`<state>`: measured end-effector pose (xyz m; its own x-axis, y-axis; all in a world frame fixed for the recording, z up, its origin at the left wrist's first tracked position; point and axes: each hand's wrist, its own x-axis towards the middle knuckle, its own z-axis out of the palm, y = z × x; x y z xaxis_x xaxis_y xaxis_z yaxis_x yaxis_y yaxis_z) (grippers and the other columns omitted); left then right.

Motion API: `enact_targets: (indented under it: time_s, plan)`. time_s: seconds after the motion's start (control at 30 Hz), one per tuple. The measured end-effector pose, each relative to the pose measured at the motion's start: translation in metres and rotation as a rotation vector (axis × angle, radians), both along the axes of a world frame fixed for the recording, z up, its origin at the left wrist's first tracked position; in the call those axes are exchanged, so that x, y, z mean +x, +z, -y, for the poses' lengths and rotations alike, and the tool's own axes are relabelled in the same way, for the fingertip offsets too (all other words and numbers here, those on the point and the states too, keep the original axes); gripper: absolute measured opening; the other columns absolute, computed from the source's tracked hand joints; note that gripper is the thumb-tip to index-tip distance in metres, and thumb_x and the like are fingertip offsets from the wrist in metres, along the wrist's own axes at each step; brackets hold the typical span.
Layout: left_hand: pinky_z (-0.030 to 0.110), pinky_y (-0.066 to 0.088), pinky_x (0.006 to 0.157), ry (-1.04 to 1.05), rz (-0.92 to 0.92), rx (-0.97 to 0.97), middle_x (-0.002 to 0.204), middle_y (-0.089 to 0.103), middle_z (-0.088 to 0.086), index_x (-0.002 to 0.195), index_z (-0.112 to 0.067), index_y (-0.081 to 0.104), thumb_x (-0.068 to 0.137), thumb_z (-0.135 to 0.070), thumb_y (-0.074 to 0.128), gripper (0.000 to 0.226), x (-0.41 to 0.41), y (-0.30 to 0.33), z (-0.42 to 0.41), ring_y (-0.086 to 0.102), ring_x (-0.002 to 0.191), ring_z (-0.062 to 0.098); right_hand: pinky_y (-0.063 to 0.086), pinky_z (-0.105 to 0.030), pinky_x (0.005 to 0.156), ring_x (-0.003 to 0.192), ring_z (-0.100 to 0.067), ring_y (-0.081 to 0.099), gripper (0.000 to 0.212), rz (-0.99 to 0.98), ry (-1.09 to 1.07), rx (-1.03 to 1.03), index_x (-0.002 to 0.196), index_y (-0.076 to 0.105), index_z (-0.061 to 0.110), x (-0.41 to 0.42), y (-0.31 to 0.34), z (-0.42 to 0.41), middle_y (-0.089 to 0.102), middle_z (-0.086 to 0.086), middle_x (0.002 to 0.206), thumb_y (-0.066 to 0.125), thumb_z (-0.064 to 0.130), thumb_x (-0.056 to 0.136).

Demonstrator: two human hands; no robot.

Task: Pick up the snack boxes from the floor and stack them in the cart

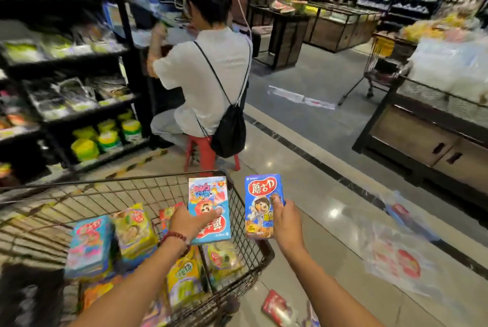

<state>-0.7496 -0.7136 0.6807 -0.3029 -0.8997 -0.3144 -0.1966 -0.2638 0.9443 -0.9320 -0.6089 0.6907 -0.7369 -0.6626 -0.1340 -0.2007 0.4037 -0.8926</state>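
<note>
My left hand (190, 221) grips a light blue snack box (208, 194) upright, above the right end of the wire cart (132, 189). My right hand (286, 223) grips a darker blue snack box (260, 194) with a cartoon boy, just right of the cart's rim. Several snack boxes lie in the cart, among them a blue one (88, 246) and a yellow-green one (134, 229). A red snack box (277, 309) lies on the floor beside the cart's near right corner.
A person (208, 73) with a black drawstring bag sits on a red stool (203, 155) just beyond the cart, facing the shelves (66, 83) at left. Plastic bags (396, 255) lie on the floor at right. A dark display counter (427, 136) and another cart (377, 67) stand farther right.
</note>
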Motion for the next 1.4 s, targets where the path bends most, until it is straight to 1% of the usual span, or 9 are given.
enact_targets:
  time_s: [0.1,0.2,0.47,0.6,0.77,0.87,1.03,1.17,1.4]
  plan:
    - [0.015,0.049,0.045,0.051,0.045,0.041,0.068,0.072,-0.004,0.081,-0.014,0.069,0.065,-0.021,0.088,0.026,0.021,-0.017,0.032,0.064,0.050,0.000,0.057,-0.033,0.060,0.071,-0.014,0.068,0.028,-0.001,0.034,0.062,0.089,0.047,0.017,0.013,-0.014,0.046,0.067,-0.002,0.086,0.041,0.043,0.098]
    - [0.012,0.045,0.043,0.083,0.098,0.079,0.075,0.070,0.000,0.096,-0.005,0.068,0.065,-0.023,0.088,0.041,0.037,-0.039,0.056,0.064,0.051,-0.001,0.045,-0.021,0.049,0.067,-0.009,0.062,0.029,-0.030,0.065,0.144,0.093,0.047,0.011,0.022,-0.036,0.083,0.064,-0.003,0.085,0.040,0.039,0.099]
    - [0.005,0.039,0.040,0.130,0.184,0.176,0.039,0.054,-0.025,0.073,-0.023,0.064,0.071,-0.018,0.082,0.019,0.037,-0.105,0.102,0.056,0.044,-0.008,0.048,-0.022,0.052,0.069,-0.010,0.064,0.030,-0.023,0.157,0.274,0.095,0.049,0.012,0.033,-0.119,0.146,0.065,-0.005,0.088,0.042,0.040,0.098]
    - [0.008,0.043,0.045,0.148,0.208,0.253,0.077,0.072,0.000,0.079,-0.022,0.067,0.070,-0.017,0.084,0.020,0.030,-0.148,0.124,0.057,0.047,-0.010,0.051,-0.028,0.052,0.066,-0.011,0.064,0.035,0.015,0.182,0.322,0.094,0.052,0.008,0.025,-0.161,0.174,0.066,-0.006,0.085,0.044,0.041,0.097]
    - [0.031,0.057,0.067,0.196,0.283,0.291,0.089,0.074,0.001,0.092,-0.019,0.071,0.032,-0.067,0.075,0.077,0.023,-0.196,0.144,0.070,0.077,0.015,0.041,-0.022,0.049,0.067,-0.008,0.058,0.033,0.013,0.250,0.385,0.098,0.048,0.010,0.016,-0.197,0.203,0.062,-0.003,0.087,0.042,0.043,0.098]
    - [0.032,0.058,0.072,0.213,0.321,0.299,0.087,0.074,-0.002,0.088,-0.021,0.071,0.040,-0.059,0.080,0.062,0.016,-0.204,0.151,0.070,0.077,0.013,0.044,-0.021,0.049,0.070,-0.009,0.061,0.031,0.044,0.276,0.370,0.099,0.046,0.012,0.014,-0.217,0.215,0.063,-0.005,0.091,0.043,0.043,0.097]
    - [0.014,0.046,0.055,0.237,0.347,0.321,0.088,0.065,-0.004,0.084,-0.025,0.057,0.070,-0.022,0.083,0.029,0.011,-0.220,0.153,0.061,0.077,0.013,0.056,-0.033,0.061,0.077,-0.014,0.066,0.035,0.052,0.290,0.380,0.101,0.047,0.014,0.012,-0.235,0.223,0.066,-0.005,0.094,0.045,0.048,0.094]
    - [0.024,0.046,0.071,0.246,0.403,0.316,0.098,0.064,0.002,0.098,-0.019,0.053,0.069,-0.026,0.084,0.044,0.010,-0.229,0.153,0.062,0.087,0.018,0.057,-0.037,0.066,0.077,-0.015,0.065,0.035,-0.069,0.306,0.444,0.099,0.045,0.015,0.012,-0.242,0.224,0.065,-0.003,0.093,0.042,0.050,0.094]
    - [0.035,0.052,0.081,0.237,0.610,0.187,0.113,0.063,0.014,0.110,-0.002,0.051,0.067,-0.042,0.082,0.067,0.001,-0.231,0.147,0.061,0.102,0.029,0.036,-0.021,0.071,0.104,-0.017,0.055,0.039,-0.475,0.386,0.625,0.117,0.047,0.010,0.015,-0.249,0.223,0.053,-0.006,0.114,0.035,0.043,0.099]
